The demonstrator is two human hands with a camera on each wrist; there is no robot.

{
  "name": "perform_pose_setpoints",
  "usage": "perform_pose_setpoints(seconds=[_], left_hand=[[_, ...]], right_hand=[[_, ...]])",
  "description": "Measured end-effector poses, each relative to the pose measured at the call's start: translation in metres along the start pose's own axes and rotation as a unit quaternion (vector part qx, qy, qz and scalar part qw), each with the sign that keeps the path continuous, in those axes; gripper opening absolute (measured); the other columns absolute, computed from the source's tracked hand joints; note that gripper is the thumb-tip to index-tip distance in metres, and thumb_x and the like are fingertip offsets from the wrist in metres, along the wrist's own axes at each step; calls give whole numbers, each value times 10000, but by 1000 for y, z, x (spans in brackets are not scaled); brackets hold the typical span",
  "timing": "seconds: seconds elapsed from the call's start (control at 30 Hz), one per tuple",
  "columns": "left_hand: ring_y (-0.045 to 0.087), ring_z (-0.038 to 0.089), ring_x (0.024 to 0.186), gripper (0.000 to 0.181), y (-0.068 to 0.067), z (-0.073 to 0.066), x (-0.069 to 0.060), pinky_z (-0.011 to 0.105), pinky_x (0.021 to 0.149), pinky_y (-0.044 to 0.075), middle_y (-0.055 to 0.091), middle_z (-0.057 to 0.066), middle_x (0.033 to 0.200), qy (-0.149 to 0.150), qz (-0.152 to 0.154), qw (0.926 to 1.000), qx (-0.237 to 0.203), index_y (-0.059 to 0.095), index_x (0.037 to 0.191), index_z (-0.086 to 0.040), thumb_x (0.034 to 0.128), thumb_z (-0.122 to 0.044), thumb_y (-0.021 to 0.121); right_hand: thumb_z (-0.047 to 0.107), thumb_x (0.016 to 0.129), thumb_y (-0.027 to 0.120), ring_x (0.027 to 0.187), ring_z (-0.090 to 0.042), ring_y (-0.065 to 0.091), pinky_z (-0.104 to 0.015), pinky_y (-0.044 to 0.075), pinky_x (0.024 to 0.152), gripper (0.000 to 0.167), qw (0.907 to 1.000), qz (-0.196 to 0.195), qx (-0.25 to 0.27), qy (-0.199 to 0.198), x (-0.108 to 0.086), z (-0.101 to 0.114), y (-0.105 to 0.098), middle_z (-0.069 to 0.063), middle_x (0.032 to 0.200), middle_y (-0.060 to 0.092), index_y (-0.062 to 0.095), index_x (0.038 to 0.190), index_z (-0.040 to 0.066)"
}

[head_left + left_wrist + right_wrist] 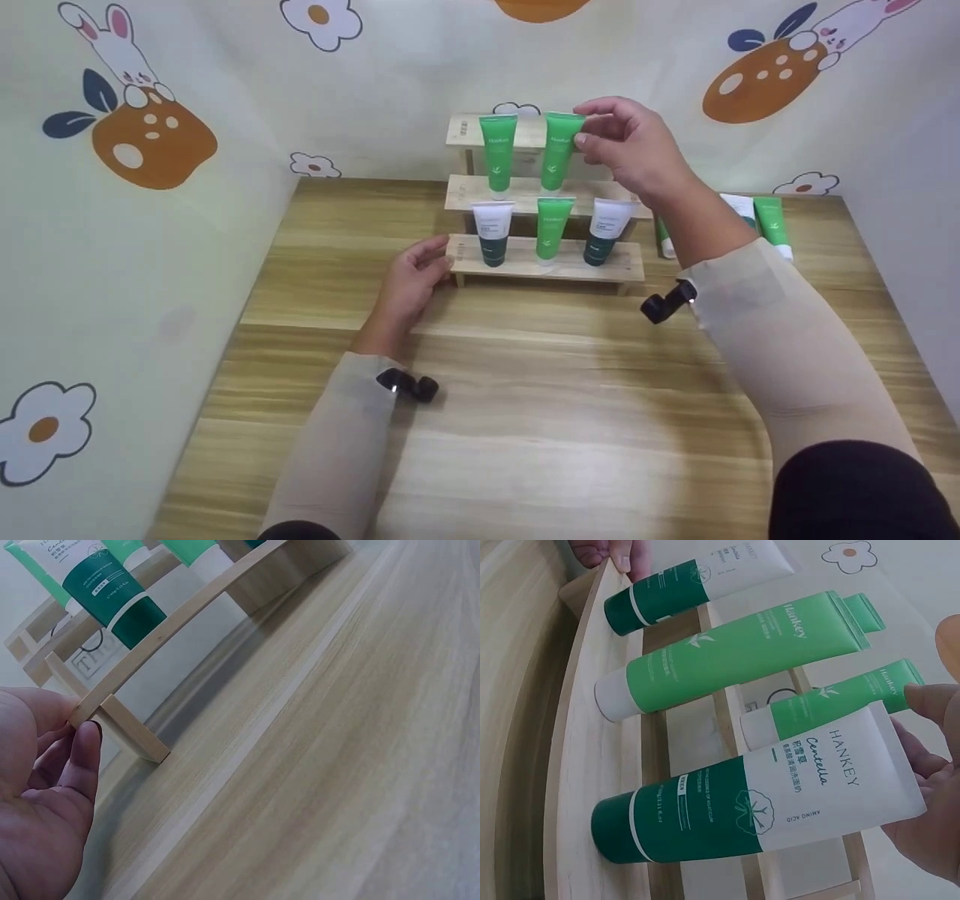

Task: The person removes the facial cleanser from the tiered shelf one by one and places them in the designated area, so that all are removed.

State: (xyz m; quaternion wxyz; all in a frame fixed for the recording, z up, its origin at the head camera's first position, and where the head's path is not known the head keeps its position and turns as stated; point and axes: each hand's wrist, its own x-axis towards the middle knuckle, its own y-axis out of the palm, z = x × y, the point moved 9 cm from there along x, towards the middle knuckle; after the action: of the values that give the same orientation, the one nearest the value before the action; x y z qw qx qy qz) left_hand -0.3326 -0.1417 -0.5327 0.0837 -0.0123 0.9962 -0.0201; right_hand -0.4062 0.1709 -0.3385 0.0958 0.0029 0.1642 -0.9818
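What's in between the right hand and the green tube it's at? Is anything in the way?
Nothing visible: the right hand touches the green tube near its top. The white-topped tube at the right end of the lowest shelf stands in front, but not between them.

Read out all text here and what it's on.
"HANKEY": right white-topped tube.
"Centella": same tube.
"积雪草": same tube.
"AMINO ACID": same tube.
"Centella": left white-topped tube.
"Hankey": green tube between them.
"Hankey": green tube the right hand pinches.
"T", rest unclear: wallpaper.
Too small or blurred: other print, stamped marks on the shelf.
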Motion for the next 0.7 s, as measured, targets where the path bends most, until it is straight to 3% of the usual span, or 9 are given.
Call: perform_pose_setpoints(seconds=[0.33, 0.53, 0.7], left_hand=[[669, 221, 1273, 443, 0, 0, 0, 243, 936, 627, 662, 135, 1483, 69, 65, 9999, 37, 642, 1461, -86, 1024, -122, 708], [680, 231, 1230, 444, 0, -1, -1, 267, 936, 633, 674, 140, 1453, 94, 19, 10000, -14, 646, 1451, -80, 1014, -109, 720], [672, 231, 1249, 440, 0, -1, 0, 257, 949, 630, 674, 140, 1452, 72, -3, 10000, 66, 651, 1447, -88, 1014, -113, 720]], right_hand=[[227, 1040, 708, 1169, -225, 731, -261, 632, 978, 306, 9993, -284, -40, -253, -3, -1, -10, -45, 1303, 765, 674, 1344, 243], [205, 1044, 700, 1160, -228, 690, -258, 619, 998, 353, 9931, -927, 581, -427, -16, -17, -35, -40, 1251, 712, 624, 1387, 181], [162, 1027, 718, 1204, -245, 688, -279, 631, 1011, 342, 9783, -1302, 1451, -701, -29, -32, -59, -56, 1236, 688, 628, 1357, 152]])
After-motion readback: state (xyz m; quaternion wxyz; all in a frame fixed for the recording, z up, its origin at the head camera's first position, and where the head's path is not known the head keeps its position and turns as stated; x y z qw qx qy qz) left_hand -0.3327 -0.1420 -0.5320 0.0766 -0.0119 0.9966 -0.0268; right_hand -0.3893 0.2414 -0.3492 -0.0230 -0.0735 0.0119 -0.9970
